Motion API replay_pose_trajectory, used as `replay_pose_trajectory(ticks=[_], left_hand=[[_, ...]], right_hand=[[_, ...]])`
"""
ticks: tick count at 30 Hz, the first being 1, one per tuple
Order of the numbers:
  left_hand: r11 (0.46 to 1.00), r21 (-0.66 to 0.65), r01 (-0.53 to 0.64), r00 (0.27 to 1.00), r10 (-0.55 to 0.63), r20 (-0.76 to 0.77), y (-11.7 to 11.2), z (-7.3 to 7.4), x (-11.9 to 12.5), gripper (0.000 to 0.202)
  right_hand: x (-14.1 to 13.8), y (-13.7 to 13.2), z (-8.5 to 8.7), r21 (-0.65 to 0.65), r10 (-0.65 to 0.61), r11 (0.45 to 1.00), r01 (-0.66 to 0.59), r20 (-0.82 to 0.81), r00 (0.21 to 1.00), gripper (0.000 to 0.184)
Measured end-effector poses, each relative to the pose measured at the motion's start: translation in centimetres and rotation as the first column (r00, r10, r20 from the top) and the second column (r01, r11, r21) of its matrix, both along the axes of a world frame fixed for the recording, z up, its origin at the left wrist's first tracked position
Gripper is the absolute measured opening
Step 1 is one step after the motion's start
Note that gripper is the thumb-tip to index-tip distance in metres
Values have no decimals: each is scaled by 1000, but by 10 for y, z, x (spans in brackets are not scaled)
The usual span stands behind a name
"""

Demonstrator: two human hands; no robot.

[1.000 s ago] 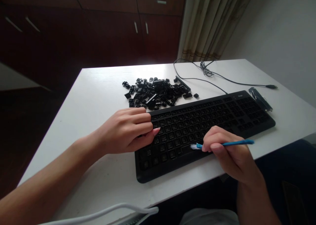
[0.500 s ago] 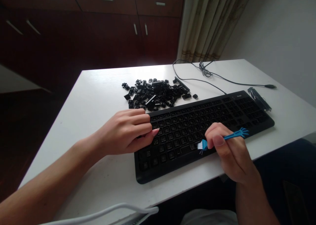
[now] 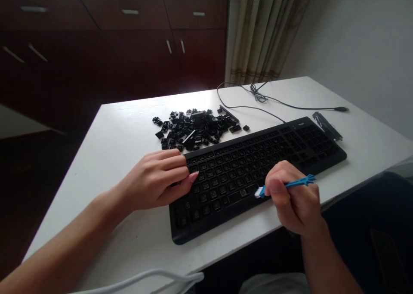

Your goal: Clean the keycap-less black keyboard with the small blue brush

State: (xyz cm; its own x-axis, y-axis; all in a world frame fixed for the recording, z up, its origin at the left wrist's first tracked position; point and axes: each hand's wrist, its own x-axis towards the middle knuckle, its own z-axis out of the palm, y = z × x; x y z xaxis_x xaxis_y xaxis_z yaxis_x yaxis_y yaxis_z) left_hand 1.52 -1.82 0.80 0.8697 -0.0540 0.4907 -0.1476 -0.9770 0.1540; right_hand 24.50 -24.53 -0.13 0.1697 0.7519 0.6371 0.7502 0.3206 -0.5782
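A black keyboard (image 3: 230, 173) with its keycaps off lies slantwise on the white table, its bare key sockets showing. My left hand (image 3: 158, 177) grips it at the far left side, fingers curled over the edge and thumb on the sockets. Pinched in my right hand (image 3: 292, 199) is a small blue brush (image 3: 297, 183) with white bristles and a hand-shaped handle end. Its bristles are at the front row of sockets, near the long space-bar slot. Behind the keyboard lies a heap of loose black keycaps (image 3: 196, 128).
A black cable (image 3: 258, 97), partly bundled, runs over the back of the white table (image 3: 125, 122). To the right of the keyboard lies a dark glossy strip (image 3: 326, 127). A white curved frame (image 3: 161, 274) stands at the front edge. Cabinets (image 3: 129, 61) and a curtain (image 3: 258, 35) are behind.
The brush has moved slightly along the front row and its bristles now point more to the left. My left hand keeps its grip. The whole view has shifted slightly.
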Motion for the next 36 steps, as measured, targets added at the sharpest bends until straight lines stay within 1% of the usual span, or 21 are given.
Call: replay_pose_trajectory(ticks=[1,2,3,5,7,8,11,12,15,16,17,19,21,22,24,26,29,31,32,34,36], left_hand=[[1000,2,0,1000,0,14,0,0,0,39],[1000,4,-1,1000,1,29,0,-1,0,38],[1000,6,-5,999,5,43,0,-2,0,38],[1000,7,-18,997,17,72,1,-3,0,35],[999,7,-32,994,31,102,2,-4,0,33],[999,3,-48,992,48,115,2,-4,1,32],[996,-22,-90,982,93,162,2,-3,4,31],[993,-42,-114,977,120,175,2,-2,5,32],[970,-124,-210,948,233,216,0,-2,7,34],[958,-144,-248,936,275,221,-1,-2,8,35],[948,-158,-275,922,307,235,-1,-3,8,36],[928,-187,-323,900,362,242,-2,-4,8,38],[908,-201,-369,882,410,233,-1,-6,7,40],[898,-205,-389,869,432,240,-1,-8,7,41],[865,-220,-450,824,498,271,3,-10,8,43],[841,-232,-488,786,539,303,9,-12,10,44],[812,-207,-545,744,582,328,18,-11,17,46],[793,-198,-576,717,606,345,24,-9,23,45],[785,-193,-589,700,614,365,26,-8,25,45],[776,-190,-602,681,623,386,28,-7,26,44],[781,-172,-601,705,619,347,29,-7,22,42]], right_hand=[[0,0,1,-3,-5,1000,5,20,1000,20],[0,1,2,-22,18,1000,-18,24,1000,19],[0,2,3,-50,73,996,-72,16,997,17],[2,2,6,-102,233,967,-234,-28,972,11],[5,2,8,-94,359,926,-365,-72,930,12],[6,2,9,-76,387,916,-394,-89,918,16],[8,2,9,-61,401,911,-408,-103,910,22],[7,2,9,-77,394,913,-399,-80,916,22],[5,3,10,-132,342,933,-335,28,939,12],[5,3,10,-135,318,941,-311,38,947,14],[5,3,10,-128,295,948,-290,21,955,19],[7,2,9,-85,270,958,-275,-70,960,25],[9,1,7,-55,280,955,-291,-152,948,25],[10,2,7,-62,296,949,-309,-163,941,24],[11,4,9,-123,347,924,-361,-123,930,23],[12,7,15,-211,391,897,-389,-34,920,29],[15,15,32,-336,393,878,-342,97,914,42],[16,21,45,-399,396,858,-323,114,911,44],[17,25,51,-416,426,836,-356,85,901,42],[20,31,60,-455,526,770,-447,59,848,38],[24,37,67,-517,618,704,-487,109,779,40]])
